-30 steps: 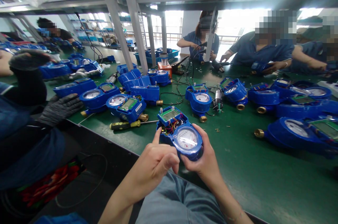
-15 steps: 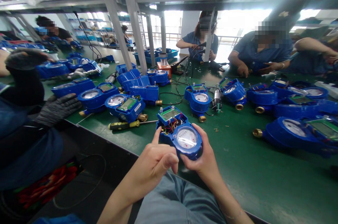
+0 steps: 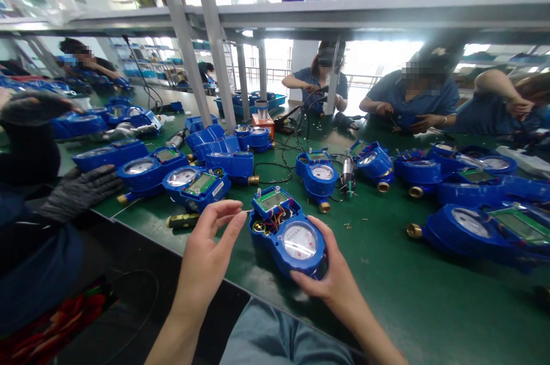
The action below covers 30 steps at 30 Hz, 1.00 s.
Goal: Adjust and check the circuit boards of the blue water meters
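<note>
A blue water meter with a round clear dial sits tilted in my right hand, which wraps its near right side. On its far end, a green circuit board with a grey display stands over an open compartment of coloured wires. Just left of that compartment is my left hand, off the meter, with thumb and fingertips close together but apart. Behind it, a screwdriver with a yellow-and-black handle lies on the table, its shaft mostly hidden by my fingers.
More blue meters stand to the left, ahead and at right on the green table. An electric screwdriver, cables and loose screws lie ahead. A co-worker's gloved hand rests at left. A shelf crosses above.
My left hand has drawn back leftward from the meter's wire compartment, its pointing finger now bent toward the thumb. My right hand keeps its hold. The view has tilted slightly up.
</note>
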Motion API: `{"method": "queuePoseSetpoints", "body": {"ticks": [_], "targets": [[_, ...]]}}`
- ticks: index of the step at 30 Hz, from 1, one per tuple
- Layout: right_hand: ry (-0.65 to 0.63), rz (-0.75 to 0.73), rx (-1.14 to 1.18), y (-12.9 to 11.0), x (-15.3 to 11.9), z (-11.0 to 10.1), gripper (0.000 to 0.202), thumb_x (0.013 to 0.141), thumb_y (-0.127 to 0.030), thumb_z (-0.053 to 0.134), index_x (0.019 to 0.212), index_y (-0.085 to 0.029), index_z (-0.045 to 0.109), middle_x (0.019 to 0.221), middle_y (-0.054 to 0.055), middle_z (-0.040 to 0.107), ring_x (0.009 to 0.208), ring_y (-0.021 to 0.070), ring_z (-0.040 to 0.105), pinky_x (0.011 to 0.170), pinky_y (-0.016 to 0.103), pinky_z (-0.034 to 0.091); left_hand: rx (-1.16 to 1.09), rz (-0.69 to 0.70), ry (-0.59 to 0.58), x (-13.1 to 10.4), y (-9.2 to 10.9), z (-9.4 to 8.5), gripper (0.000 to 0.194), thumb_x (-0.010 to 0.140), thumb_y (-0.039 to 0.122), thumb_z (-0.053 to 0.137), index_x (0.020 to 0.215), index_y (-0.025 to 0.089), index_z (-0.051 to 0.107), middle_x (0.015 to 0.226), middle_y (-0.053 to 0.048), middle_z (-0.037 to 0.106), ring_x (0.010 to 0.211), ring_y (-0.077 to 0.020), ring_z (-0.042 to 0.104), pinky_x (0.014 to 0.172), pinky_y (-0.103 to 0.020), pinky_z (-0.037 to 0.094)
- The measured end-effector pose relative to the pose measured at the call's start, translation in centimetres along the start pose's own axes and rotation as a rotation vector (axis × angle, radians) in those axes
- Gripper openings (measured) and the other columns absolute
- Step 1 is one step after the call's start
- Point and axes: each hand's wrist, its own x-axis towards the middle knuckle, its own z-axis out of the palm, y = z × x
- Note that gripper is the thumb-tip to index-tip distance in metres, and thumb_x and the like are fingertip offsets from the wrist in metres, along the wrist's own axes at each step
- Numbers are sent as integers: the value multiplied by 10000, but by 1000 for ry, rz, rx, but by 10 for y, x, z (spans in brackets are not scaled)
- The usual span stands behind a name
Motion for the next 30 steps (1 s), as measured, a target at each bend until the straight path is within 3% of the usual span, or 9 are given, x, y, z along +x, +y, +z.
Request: {"method": "queuePoseSetpoints", "body": {"ticks": [6,10,15,18,25,30], "targets": [[-186,53,123,-15,33,-29,739,768,-468,746,1396,-248,425,1441,144,501,1335,309,491,1078,514,439,-50,-71,-179,21,-27,21,740,744,530,747,1348,226,447,1351,-142,543,1244,-300,553,1026,-467,477],[-238,28,188,-20,75,-27,538,866,-485,660,1325,-241,523,1394,118,564,1309,251,532,1084,481,451,-58,-80,-208,18,-30,37,730,767,515,737,1371,239,434,1359,-131,565,1251,-290,563,1070,-459,451],[-393,63,319,-22,110,-12,544,803,-414,749,1292,-225,603,1259,61,678,1180,224,638,1003,405,535,-29,-45,-153,16,-28,45,660,749,484,765,1308,248,507,1288,-101,624,1227,-293,579,1082,-468,437],[-476,124,389,-21,112,-9,568,766,-378,787,1279,-209,613,1126,45,732,1013,220,708,872,378,603,-38,8,-152,15,-27,45,659,720,435,800,1296,270,526,1295,-66,624,1235,-278,576,1089,-435,441],[-339,4,352,-15,95,-18,715,663,-302,874,1300,-265,551,1320,48,620,1200,243,609,1028,419,506,-135,197,-282,13,-24,47,647,721,300,820,1307,306,547,1393,-43,568,1327,-273,499,1138,-416,410],[-289,-69,270,-19,91,-24,724,657,-351,880,1294,-284,542,1286,41,629,1197,256,608,1022,444,504,-198,263,-352,15,-27,47,679,715,211,827,1316,339,538,1438,-18,538,1373,-240,451,1178,-382,359]]}}
